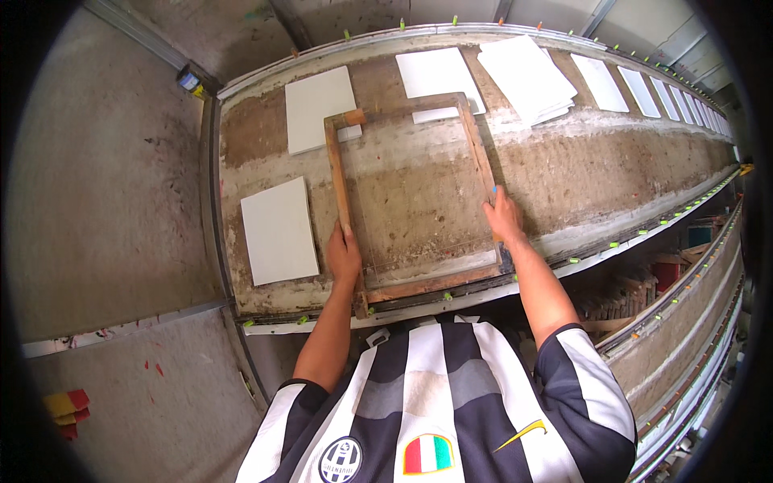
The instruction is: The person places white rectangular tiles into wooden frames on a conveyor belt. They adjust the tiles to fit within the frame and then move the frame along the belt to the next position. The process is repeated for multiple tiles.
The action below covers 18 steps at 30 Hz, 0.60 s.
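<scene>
A large wooden frame (412, 105) is between my hands over the long, stained worktable (600, 165). The brown tabletop shows through its middle; I cannot tell whether a fine mesh spans it. My left hand (344, 253) is closed around its left bar, low down. On the right bar, my right hand (503, 216) grips with fingers wrapped round the wood. A white sheet (279, 232) lies left of my left hand. The frame's far corners overlap two more white sheets, one at the far left (316, 105) and one at the far middle (435, 72).
A stack of white sheets (527, 80) lies at the far right, and several single sheets (600, 83) run on beyond it. Small green clips (614, 245) line the table's edge rails. A can (191, 82) stands by the far left corner. Beneath the right side are stacked wooden pieces (624, 299).
</scene>
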Each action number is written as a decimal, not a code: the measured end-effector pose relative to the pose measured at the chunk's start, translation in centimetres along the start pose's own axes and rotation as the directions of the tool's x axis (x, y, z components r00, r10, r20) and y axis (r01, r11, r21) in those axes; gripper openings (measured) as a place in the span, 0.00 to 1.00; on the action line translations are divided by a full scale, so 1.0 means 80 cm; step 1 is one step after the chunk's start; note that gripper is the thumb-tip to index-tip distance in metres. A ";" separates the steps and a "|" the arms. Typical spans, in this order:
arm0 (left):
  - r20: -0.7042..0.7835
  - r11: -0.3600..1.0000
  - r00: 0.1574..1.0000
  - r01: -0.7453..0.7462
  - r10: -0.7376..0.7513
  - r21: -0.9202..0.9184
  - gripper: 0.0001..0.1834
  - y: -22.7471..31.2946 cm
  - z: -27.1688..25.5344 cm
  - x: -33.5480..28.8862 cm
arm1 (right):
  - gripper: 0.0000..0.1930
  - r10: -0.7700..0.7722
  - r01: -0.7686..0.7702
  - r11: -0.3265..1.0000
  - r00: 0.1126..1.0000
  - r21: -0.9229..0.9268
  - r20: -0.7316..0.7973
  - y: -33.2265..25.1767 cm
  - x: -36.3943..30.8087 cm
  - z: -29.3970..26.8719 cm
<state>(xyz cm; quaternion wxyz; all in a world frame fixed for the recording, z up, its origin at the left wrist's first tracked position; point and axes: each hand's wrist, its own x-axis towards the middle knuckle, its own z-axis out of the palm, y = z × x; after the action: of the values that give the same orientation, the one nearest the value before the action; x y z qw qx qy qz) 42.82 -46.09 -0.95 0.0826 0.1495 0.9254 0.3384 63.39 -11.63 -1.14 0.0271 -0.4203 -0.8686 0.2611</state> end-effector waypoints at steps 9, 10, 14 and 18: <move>-0.018 0.986 0.999 -0.043 0.047 0.162 0.28 -0.003 0.002 0.002 | 0.27 0.002 -0.002 1.000 1.000 0.016 -0.002 0.014 0.004 0.007; -0.013 0.982 0.998 -0.065 0.068 0.176 0.28 -0.004 0.000 0.003 | 0.27 0.031 -0.031 1.000 0.999 -0.002 0.015 0.012 0.003 0.003; -0.154 0.946 0.980 -0.069 0.123 0.317 0.27 0.007 0.004 0.009 | 0.30 0.053 -0.053 0.999 0.998 0.011 0.042 0.008 0.001 -0.009; -0.099 0.918 0.933 -0.316 0.347 0.239 0.30 0.106 0.035 0.033 | 0.34 0.076 -0.072 0.991 0.997 0.111 -0.029 0.023 0.018 -0.027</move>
<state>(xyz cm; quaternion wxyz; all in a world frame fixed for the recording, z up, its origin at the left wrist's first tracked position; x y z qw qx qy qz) 42.90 -37.32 2.31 -0.0580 0.2886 0.9216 0.2528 64.37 -8.72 -0.40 0.0548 -0.4543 -0.8361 0.3025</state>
